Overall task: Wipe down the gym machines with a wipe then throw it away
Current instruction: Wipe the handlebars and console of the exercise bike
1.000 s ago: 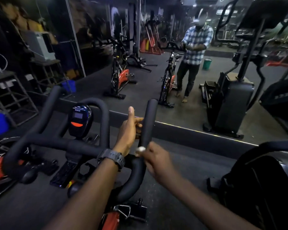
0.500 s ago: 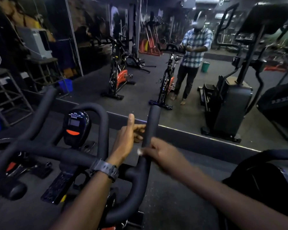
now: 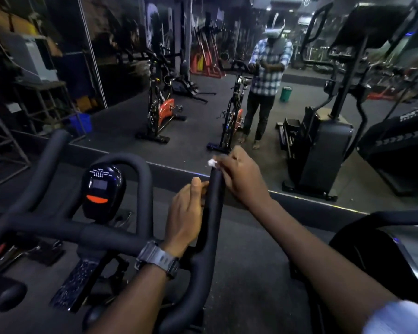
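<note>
A black spin-bike handlebar [image 3: 121,235] fills the foreground, its right upright bar [image 3: 214,203] rising in the middle. My left hand [image 3: 186,215], a watch on its wrist, grips that bar partway up with the thumb raised. My right hand [image 3: 239,179] is wrapped round the top end of the same bar, holding a small white wipe [image 3: 212,162] against it. Only a bit of the wipe shows past the fingers. The bike's black console [image 3: 102,191] with an orange button sits left of my hands.
A large wall mirror [image 3: 299,162] stands just ahead, reflecting me, two orange spin bikes and a green bin [image 3: 285,94]. A black stepper machine [image 3: 323,150] stands at right, another dark machine [image 3: 383,249] at my right elbow. Metal racks [image 3: 8,141] stand at left.
My right hand has slid up the right bar with the wipe, from near the bend to the top end. My left hand keeps its grip; the camera moved closer.
</note>
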The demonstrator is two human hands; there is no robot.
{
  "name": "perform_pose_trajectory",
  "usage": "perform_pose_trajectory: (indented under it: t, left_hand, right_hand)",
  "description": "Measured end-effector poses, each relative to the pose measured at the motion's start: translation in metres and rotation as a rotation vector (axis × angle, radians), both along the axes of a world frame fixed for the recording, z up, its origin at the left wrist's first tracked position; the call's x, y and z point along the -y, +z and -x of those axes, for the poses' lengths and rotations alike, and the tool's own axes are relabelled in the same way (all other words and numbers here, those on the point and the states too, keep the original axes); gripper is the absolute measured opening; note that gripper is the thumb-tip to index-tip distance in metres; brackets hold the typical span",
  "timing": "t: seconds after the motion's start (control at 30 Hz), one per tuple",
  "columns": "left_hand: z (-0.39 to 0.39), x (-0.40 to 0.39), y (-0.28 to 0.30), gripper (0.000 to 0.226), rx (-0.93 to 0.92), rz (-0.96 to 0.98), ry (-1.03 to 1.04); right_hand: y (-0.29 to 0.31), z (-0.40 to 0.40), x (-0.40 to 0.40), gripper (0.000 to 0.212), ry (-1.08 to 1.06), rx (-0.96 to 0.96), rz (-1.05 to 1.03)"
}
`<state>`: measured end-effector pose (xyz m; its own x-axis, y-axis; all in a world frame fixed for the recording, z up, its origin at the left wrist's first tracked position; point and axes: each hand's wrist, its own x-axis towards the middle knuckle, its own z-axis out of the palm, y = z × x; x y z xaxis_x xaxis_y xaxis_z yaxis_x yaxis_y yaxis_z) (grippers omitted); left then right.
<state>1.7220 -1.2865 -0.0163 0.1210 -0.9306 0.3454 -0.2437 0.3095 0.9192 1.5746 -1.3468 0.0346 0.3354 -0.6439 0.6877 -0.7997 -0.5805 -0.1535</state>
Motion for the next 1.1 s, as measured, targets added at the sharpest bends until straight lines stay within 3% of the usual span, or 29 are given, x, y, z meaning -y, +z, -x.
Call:
perform_pose_trajectory:
  t: [0.1,0.17,0.23,0.3,0.4,0.5,0.63,0.87,0.97,1.1]
  left_hand:
    - [0.001,-0.002,-0.001,0.084,-0.026,-0.012,0.007]
    - [0.0,-0.001,-0.001,0.076,-0.01,0.004,0.025]
    - [0.0,0.0,-0.001,0.074,0.01,0.026,0.035]
    - [0.002,0.0,-0.002,0.075,0.015,0.033,0.035]
    - [0.006,0.0,0.003,0.063,0.026,0.048,0.032]
    - [0.015,0.013,0.016,0.07,0.018,0.026,0.048]
    - [0.026,0.025,0.025,0.075,-0.025,-0.018,0.151]
    - [0.039,0.019,0.023,0.076,0.036,-0.03,0.23]
    - [0.038,0.018,0.024,0.063,0.075,-0.009,0.226]
    - [0.041,0.029,0.026,0.026,0.217,0.037,0.302]
  right_hand:
    - [-0.018,-0.003,-0.014,0.022,0.002,0.042,-0.067]
    - [-0.047,-0.002,-0.059,0.035,0.122,0.002,-0.198]
    - [-0.061,-0.001,-0.086,0.045,0.221,-0.002,-0.202]
    - [-0.045,-0.001,-0.059,0.043,0.184,0.047,-0.111]
    - [-0.009,-0.002,0.005,0.025,0.007,0.189,0.015]
    - [-0.014,-0.003,0.008,0.017,0.0,0.27,-0.026]
    - [-0.049,0.007,-0.041,0.022,0.173,0.224,-0.075]
    - [-0.004,0.003,0.034,0.016,0.078,0.477,-0.13]
    - [-0.018,0.019,0.015,0.019,0.148,0.476,-0.13]
    - [-0.011,0.02,0.042,0.018,0.205,0.473,-0.236]
